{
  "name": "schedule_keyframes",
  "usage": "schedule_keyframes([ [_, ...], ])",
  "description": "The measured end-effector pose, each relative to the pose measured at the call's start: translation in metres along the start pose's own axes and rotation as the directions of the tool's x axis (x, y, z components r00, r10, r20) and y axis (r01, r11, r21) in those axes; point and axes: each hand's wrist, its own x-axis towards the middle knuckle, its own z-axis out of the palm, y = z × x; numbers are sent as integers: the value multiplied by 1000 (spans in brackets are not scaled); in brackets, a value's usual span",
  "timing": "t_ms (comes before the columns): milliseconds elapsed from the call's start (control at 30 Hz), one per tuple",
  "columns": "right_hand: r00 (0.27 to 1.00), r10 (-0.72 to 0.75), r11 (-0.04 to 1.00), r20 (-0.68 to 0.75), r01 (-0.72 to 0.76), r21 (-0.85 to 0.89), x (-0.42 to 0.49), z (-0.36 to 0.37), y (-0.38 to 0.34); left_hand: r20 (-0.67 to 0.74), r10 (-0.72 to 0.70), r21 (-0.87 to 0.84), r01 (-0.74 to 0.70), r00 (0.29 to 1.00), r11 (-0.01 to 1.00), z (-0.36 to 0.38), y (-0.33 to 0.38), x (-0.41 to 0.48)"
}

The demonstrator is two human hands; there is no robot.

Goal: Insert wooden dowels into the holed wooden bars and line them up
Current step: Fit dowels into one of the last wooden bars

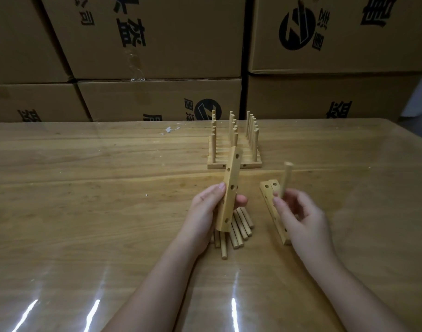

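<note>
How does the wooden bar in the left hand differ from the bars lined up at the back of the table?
The held bar is lifted and tilted in the left hand; the back bars lie flat, side by side on the table. The held bar's holes are empty; the back bars carry upright dowels. Both are pale, holed wood.

This looks like a storeroom or small packing workshop. Directly behind the surface (pixel 85 188), large cardboard cartons (pixel 157 44) are stacked into a wall. They are sealed with clear tape and printed with a round black logo (pixel 297 29) and bold Chinese characters. The surface is a wood-grain top under a glossy clear sheet streaked with reflected light. At its far middle, dowelled bars (pixel 234 159) stand together as a finished batch.
</note>
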Motion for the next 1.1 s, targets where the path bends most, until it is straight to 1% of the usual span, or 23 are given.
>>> schedule_keyframes([
  [33,999,53,994,9,-54,91,0,1,-1,-4,2,-10,-2,1000,1000,0,0,0],
  [100,996,84,969,33,-90,228,1,1,-3,0,3,2,-3,1000,1000,0,1,0],
  [200,998,54,944,40,-64,324,2,1,-8,19,-3,76,1,1000,997,-1,2,-1],
  [300,998,63,915,24,-67,398,2,0,-7,42,15,122,-20,999,992,0,3,-2],
  [400,998,67,909,16,-67,411,1,-1,-6,52,11,182,-20,999,983,3,2,-3],
  [533,997,59,944,-56,-37,328,2,-1,-5,87,-1,316,-27,996,948,6,0,-5],
  [600,995,49,951,-85,-20,309,3,-2,-5,107,-6,348,-32,994,937,7,-1,-5],
  [700,997,23,948,-74,2,319,2,-3,-7,119,-15,395,-34,993,918,7,-2,-5],
  [833,999,25,929,-45,-6,370,0,-2,-8,122,-5,365,-41,992,930,8,-4,-5],
  [967,998,47,924,-33,-31,380,0,-1,-7,149,-10,373,-47,989,927,6,-6,-4],
  [1100,998,60,920,-20,-48,389,1,-2,-6,161,2,340,-58,987,939,5,-6,-4],
])
